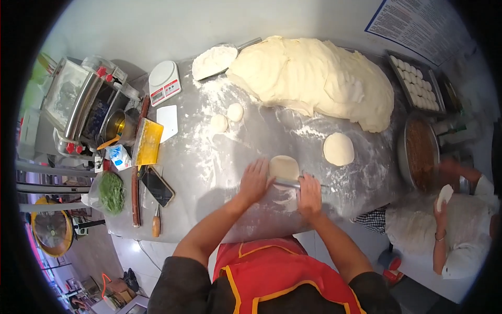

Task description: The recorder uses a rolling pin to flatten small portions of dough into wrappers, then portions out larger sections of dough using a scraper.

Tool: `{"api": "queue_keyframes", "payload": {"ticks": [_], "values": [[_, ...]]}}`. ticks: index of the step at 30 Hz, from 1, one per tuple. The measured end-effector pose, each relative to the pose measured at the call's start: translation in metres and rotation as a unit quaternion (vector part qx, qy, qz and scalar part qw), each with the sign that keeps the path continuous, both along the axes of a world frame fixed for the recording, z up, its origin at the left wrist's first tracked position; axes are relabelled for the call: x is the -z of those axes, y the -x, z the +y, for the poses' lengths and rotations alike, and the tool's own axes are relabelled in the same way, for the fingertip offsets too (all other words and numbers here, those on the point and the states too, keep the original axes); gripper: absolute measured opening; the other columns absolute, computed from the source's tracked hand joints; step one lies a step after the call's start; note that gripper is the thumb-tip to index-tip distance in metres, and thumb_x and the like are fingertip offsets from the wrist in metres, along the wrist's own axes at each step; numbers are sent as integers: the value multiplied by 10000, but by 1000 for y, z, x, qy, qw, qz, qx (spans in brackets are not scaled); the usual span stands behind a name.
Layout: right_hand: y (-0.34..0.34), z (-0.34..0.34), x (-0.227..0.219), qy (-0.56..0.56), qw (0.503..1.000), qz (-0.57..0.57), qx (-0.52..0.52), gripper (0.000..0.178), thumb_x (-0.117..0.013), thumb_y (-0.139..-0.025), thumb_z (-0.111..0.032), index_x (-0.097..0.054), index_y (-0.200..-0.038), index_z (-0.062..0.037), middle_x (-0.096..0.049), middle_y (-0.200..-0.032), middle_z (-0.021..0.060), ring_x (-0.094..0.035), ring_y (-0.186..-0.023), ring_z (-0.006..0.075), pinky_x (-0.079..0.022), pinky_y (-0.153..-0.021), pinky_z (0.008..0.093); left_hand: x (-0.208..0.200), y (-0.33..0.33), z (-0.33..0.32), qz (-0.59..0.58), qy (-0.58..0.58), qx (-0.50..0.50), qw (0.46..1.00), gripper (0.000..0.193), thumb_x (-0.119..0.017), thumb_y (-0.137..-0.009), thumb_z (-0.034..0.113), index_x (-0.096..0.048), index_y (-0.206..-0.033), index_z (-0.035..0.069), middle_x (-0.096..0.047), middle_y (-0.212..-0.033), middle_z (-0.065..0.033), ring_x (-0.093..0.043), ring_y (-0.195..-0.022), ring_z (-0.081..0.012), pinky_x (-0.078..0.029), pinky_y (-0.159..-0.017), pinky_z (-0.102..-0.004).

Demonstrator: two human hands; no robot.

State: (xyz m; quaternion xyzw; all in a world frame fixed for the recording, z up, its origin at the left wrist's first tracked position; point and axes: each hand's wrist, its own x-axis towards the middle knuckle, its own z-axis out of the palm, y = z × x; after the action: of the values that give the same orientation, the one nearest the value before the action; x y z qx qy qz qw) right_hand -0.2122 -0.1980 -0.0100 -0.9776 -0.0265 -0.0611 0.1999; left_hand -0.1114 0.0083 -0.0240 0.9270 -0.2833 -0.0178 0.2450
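A flattened round of dough (284,166) lies on the floured worktop in front of me. Across its near edge runs a thin rolling pin (286,183), greyish in colour. My right hand (309,195) is closed over the right part of the pin, whose tip sticks out beyond the fingers. At the left edge of the dough, my left hand (255,181) rests with fingers stretched out and the thumb by the pin's left end. A thicker dough round (339,149) sits to the right, and two small dough balls (235,112) lie farther back on the left.
A huge dough mass (319,78) fills the back, beside a flour heap (213,62). Left are a scale (164,82), a yellow-filled container (148,142), a phone (158,186) and greens (111,192). Right are a filling bowl (420,152), a bun tray (417,83) and a co-worker's hand (442,205) holding dough.
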Motion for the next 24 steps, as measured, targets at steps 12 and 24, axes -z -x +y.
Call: {"api": "queue_keyframes", "payload": {"ticks": [12, 24], "values": [[101, -29, -27, -53, 997, 62, 16, 327, -619, -756, -36, -533, -1071, -15, -548, -1210, 168, -484, -1185, 337, -326, -1005, 467, -70, -17, -56, 275, 60, 116, 953, 244, -718, -769, 260, -666, -841, 32, -652, -858, -196, -614, -882, -367, -484, -772, -429], [115, -39, -19, -76, 994, 49, -59, 301, -603, -755, -27, -531, -1047, -37, -551, -1176, 158, -492, -1159, 342, -342, -994, 461, -4, 53, -36, 78, 86, 194, 974, 295, -661, -777, 145, -616, -1068, 119, -590, -1092, -91, -552, -1026, -318, -487, -855, -411]]}}
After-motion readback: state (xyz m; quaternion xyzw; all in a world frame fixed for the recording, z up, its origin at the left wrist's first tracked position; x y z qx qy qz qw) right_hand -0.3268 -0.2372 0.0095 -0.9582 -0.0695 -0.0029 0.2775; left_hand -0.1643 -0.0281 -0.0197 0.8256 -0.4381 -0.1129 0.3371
